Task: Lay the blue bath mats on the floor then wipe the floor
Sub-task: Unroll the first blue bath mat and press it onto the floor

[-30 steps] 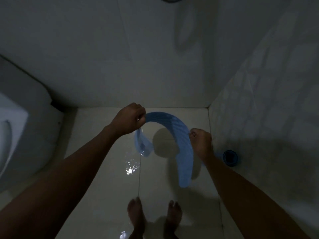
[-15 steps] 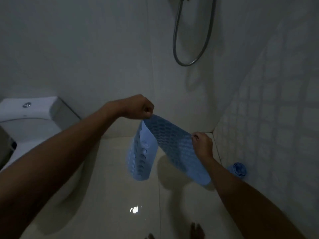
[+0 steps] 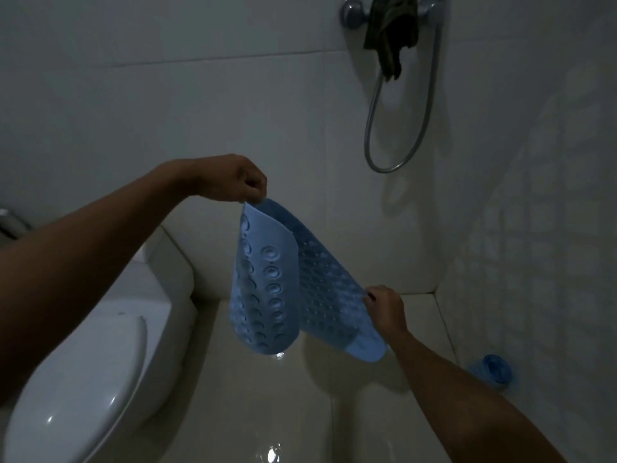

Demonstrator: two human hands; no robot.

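Observation:
A blue rubber bath mat (image 3: 320, 289) hangs in the air above the floor, partly unrolled and curled, its underside of suction cups facing me on the left flap. My left hand (image 3: 233, 178) pinches the mat's top edge up high. Lower and to the right, my right hand (image 3: 384, 309) grips its other edge. A second blue mat (image 3: 494, 370), still rolled up, lies on the floor against the right wall. The pale tiled floor (image 3: 267, 412) below is wet and shiny.
A white toilet (image 3: 86, 389) with its lid down fills the lower left. A shower hose (image 3: 397, 128) loops down the back wall under a fitting with a dark cloth (image 3: 390, 31) draped on it. Tiled walls close in behind and to the right.
Both hands have lifted the mat higher and spread it further open. The view has tilted up, so my feet are out of sight and the shower fitting shows.

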